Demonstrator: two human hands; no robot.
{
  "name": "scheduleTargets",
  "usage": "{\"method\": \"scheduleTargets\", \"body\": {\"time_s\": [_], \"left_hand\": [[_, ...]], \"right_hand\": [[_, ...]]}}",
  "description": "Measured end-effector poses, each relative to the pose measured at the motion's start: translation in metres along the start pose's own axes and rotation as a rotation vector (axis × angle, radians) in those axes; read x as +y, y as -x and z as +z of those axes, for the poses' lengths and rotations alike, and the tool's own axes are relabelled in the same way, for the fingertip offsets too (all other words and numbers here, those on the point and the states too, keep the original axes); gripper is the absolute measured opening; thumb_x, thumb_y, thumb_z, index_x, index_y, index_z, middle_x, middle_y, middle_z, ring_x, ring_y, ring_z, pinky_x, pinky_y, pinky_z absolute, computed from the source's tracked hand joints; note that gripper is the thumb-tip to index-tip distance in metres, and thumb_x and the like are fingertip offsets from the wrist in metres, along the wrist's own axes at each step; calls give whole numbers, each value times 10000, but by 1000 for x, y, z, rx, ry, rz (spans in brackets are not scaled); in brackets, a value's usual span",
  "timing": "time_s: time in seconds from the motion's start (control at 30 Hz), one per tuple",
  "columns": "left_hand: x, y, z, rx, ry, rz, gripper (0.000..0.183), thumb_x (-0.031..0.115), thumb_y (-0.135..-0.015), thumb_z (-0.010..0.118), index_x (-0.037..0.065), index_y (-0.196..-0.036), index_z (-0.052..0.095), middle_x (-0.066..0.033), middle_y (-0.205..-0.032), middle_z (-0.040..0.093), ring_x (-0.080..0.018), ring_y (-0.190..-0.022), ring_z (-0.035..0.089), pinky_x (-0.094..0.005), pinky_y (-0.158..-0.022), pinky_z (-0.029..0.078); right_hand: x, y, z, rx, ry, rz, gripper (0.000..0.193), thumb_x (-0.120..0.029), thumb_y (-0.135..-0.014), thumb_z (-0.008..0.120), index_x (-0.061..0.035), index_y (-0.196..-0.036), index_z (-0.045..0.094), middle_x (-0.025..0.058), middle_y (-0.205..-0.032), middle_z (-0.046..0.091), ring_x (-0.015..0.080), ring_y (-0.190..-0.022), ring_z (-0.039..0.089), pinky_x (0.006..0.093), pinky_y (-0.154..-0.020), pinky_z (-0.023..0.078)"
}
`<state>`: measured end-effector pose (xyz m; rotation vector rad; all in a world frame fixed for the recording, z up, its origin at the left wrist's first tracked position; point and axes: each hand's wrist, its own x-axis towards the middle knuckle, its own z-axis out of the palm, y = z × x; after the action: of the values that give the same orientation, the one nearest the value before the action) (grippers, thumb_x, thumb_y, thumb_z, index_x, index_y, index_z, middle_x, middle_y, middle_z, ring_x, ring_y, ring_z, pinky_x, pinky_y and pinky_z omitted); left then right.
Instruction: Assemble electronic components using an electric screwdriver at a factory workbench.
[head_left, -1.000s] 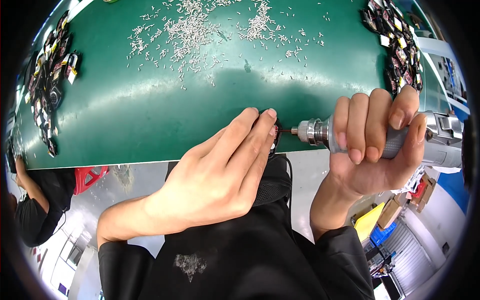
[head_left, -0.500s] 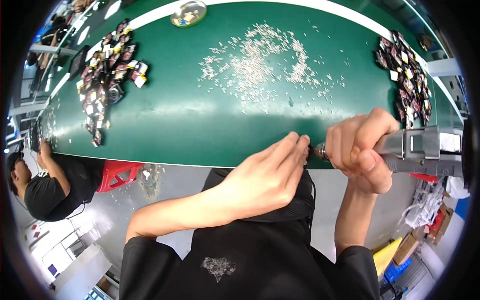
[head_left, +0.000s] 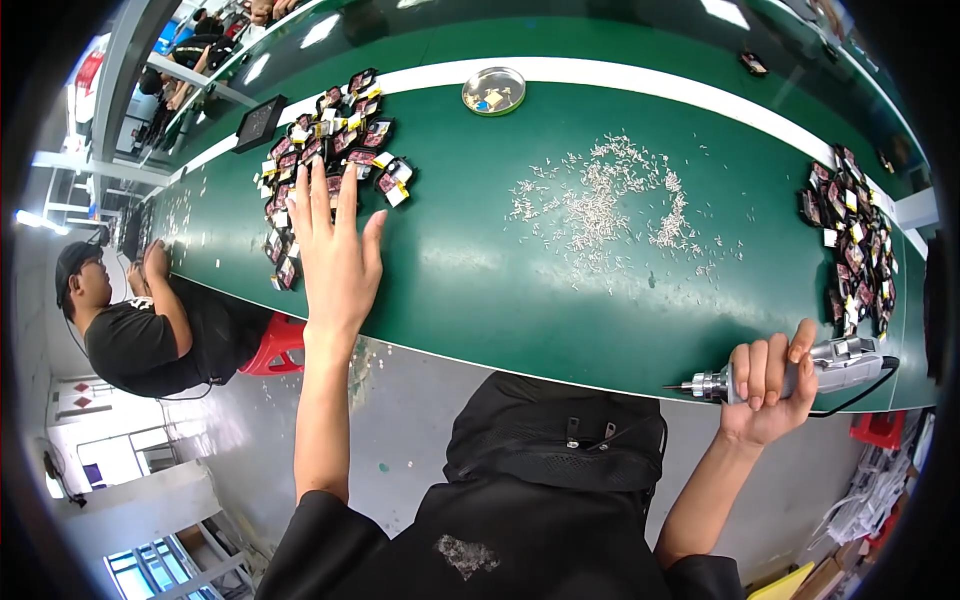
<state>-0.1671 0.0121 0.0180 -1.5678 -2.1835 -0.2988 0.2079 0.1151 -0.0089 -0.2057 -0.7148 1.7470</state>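
My left hand (head_left: pixel 338 262) is stretched out with fingers apart, its fingertips over the near part of a pile of small black parts (head_left: pixel 345 125) with white and yellow labels. Whether the fingertips touch the pile I cannot tell. A grey electric screwdriver (head_left: pixel 848 365) lies in my right hand (head_left: pixel 768 382), fingers curled round its body. The screwdriver's thin bit points left, near the front edge of the green table (head_left: pixel 470 300), and touches nothing that I can see. Small silvery screws (head_left: pixel 600 215) are scattered over the middle of the table.
At the right end lies another pile of black labelled parts (head_left: pixel 850 235). A round metal dish (head_left: pixel 494 92) with small pieces stands at the back, and a black tray (head_left: pixel 258 124) is behind the left pile. A co-worker (head_left: pixel 150 320) sits at the left by a red stool (head_left: pixel 277 345).
My left hand has gone from the table's front edge beside the screwdriver tip out to the left pile and spread open. The screwdriver has moved away from it. The whole view has shifted.
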Motion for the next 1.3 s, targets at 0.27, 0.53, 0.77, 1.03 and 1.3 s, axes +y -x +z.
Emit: {"method": "scheduleTargets", "body": {"time_s": [0.27, 0.53, 0.77, 1.03, 1.3], "left_hand": [[72, -11, 10, -32, 498, 242, 273, -47, -715, 685, 2, -978, 628, -103, -979, 578, -253, -834, 571, -347, -723, 474], [70, -26, 12, -54, 330, 479, 220, -66, -709, 661, -7, -920, 642, -78, -874, 591, -230, -757, 581, -339, -622, 488], [73, -31, 14, -64, 423, 497, 125, -43, -763, 629, -12, -847, 543, -96, -812, 554, -251, -728, 561, -358, -633, 461], [133, 19, -14, -90, 982, 167, 150, -129, -748, 626, -56, -879, 628, -129, -803, 645, -227, -688, 620, -289, -615, 488], [171, 52, -26, -369, 1681, -166, 21, -86, -781, 644, -81, -801, 643, -155, -757, 658, -179, -666, 635, -261, -578, 499]], "right_hand": [[6, 6, 0, 76, -44, 33, 121, -167, -925, 444, -82, -853, 397, -23, -490, 371, 74, -385, 346, 254, -436, 359], [6, 7, -2, 63, -72, 32, 125, -164, -927, 439, -74, -851, 398, -19, -479, 368, 86, -384, 353, 260, -430, 354], [2, 10, -2, 68, -98, 28, 115, -158, -923, 435, -70, -853, 408, -19, -475, 363, 88, -383, 353, 263, -426, 356], [5, 9, 6, 25, -107, 28, 120, -176, -929, 410, -71, -885, 449, -20, -490, 366, 95, -396, 351, 278, -458, 376], [-1, 0, 54, 20, -195, -105, 107, -157, -906, 499, -60, -882, 459, -32, -499, 380, 68, -409, 375, 231, -479, 366]]}}
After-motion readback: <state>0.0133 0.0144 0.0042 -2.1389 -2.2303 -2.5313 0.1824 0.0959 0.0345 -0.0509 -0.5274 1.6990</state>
